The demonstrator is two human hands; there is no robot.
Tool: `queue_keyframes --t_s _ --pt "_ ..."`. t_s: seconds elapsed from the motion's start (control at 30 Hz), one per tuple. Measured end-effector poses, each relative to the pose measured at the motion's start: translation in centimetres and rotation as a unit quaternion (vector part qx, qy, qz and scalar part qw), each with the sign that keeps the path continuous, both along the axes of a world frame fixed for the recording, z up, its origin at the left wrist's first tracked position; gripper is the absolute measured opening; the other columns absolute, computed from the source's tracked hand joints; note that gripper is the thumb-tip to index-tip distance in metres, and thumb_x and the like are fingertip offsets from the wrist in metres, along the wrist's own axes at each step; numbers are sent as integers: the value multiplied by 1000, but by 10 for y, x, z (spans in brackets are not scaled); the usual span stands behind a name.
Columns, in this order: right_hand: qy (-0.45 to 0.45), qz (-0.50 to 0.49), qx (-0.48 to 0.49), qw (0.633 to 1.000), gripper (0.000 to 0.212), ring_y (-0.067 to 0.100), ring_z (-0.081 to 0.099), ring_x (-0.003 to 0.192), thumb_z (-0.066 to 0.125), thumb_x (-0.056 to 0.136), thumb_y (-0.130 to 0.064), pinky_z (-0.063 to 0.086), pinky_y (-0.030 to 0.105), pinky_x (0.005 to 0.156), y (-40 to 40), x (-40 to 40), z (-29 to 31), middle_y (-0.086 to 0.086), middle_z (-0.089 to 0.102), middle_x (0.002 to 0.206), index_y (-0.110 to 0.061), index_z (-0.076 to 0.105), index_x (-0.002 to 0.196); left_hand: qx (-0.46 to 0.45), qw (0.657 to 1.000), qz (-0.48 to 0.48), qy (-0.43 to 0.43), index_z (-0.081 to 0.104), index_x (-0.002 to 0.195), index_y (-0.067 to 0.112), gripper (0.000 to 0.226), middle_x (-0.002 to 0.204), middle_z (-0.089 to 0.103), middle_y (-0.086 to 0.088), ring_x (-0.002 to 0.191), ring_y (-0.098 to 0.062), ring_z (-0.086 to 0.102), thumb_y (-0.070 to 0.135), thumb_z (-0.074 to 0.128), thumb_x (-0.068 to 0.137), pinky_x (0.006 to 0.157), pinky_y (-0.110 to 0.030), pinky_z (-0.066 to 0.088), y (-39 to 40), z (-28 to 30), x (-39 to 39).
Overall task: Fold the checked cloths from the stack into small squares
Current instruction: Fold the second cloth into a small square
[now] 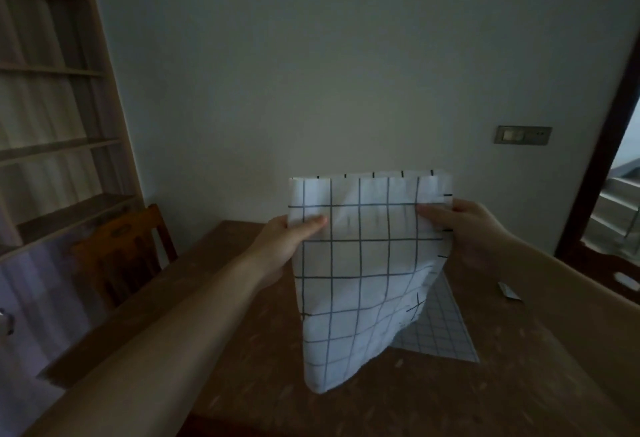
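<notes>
- Both hands are raised above a table, the left hand (pixel 291 235) and the right hand (pixel 460 225) each pinched shut on a side edge of a white checked cloth (pixel 360 263), thumbs lying across its near face.
- The fingers of both hands are hidden behind the cloth, so only the thumbs and the backs of the hands show.
- The cloth hangs in the air between the hands, its upper edge roughly level and doubled over, its lower part drooping to a point near the table; whether that point touches the wood cannot be told.
- Behind and below it a second checked cloth (pixel 446 336) lies flat on the table, largely covered by the held one; how many layers it has cannot be made out.
- The table (pixel 263 388) is dark brown wood, mottled; a small pale scrap (pixel 509 291) and a white oval object (pixel 627 280) lie near its right edge, too blurred to identify.
- A wooden chair (pixel 124 253) stands at the table's left side, beside a tall shelving unit (pixel 52 107) cut off by the frame.
- A plain wall carries a switch plate (pixel 523 135); a dark door frame (pixel 602 145) at right opens onto what look like stairs.
- The room is dim and the picture soft.
</notes>
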State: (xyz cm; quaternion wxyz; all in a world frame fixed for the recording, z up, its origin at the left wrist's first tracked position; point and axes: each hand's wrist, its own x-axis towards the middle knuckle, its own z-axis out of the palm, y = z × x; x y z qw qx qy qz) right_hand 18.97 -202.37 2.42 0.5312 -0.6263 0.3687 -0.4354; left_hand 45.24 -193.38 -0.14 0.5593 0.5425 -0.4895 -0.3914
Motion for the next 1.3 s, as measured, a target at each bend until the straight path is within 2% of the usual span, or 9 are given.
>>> queue_keyframes --t_s 0.1,0.23,0.4,0.57,0.63,0.8,0.9,1.0,1.3 --pt "3 -24 -29 999 47 37 72 87 77 65 -36 56 50 82 1 4 0 23 73 96 0 70 95 -3 999 -2 42 73 94 19 15 100 76 -4 100 -20 70 29 71 83 96 -42 50 -1 -1 -4" --pt "35 -38 -68 996 34 31 74 81 70 83 -34 59 44 78 1 5 2 15 76 86 -1 72 91 -25 997 25 70 74 91 13 14 96 76 -10 90 -23 73 19 76 80 86 -41 57 -4 -4 -6" --pt "68 -59 -92 992 32 16 73 64 61 90 -36 56 24 54 7 8 8 6 74 72 -8 72 78 -41 996 26 71 73 87 15 10 88 77 -5 81 -18 74 16 77 78 77 -35 58 -5 -6 -7" --pt "57 -79 -102 990 31 27 73 76 70 83 -36 60 41 72 3 8 9 14 75 84 -6 72 86 -41 997 6 61 72 90 16 12 88 77 -1 77 -13 74 16 76 79 64 -28 58 -5 -5 -6" --pt "37 -78 -95 992 28 28 72 73 72 82 -32 60 40 69 3 6 12 17 73 84 -5 70 86 -40 998 -3 55 72 90 17 11 86 77 0 77 -12 74 15 75 80 60 -25 58 -4 -6 -5" --pt "40 -88 -123 988 31 26 71 74 71 83 -29 59 37 70 3 6 16 16 73 81 2 70 85 -42 997 -9 58 72 93 11 22 95 76 -9 85 -20 74 25 75 76 69 -31 60 -5 -8 -3" --pt "54 -101 -155 981 25 11 69 59 70 84 -28 55 22 54 6 5 17 0 71 63 -6 70 73 -50 997 -11 49 72 94 11 34 98 75 -11 92 -24 72 34 74 68 77 -37 60 -5 -12 -4" --pt "70 -100 -183 976 24 0 63 48 69 85 -25 47 12 45 10 4 20 -8 67 51 -10 68 66 -58 996 -2 61 71 94 10 28 102 74 -14 97 -28 71 30 72 75 83 -41 59 -8 -14 -4" --pt "147 -108 -183 966 30 19 68 63 74 80 -29 56 27 59 7 0 22 10 72 74 0 71 77 -68 984 17 166 71 94 12 21 87 77 -3 80 -14 74 29 60 93 62 -25 58 -11 -5 -13"
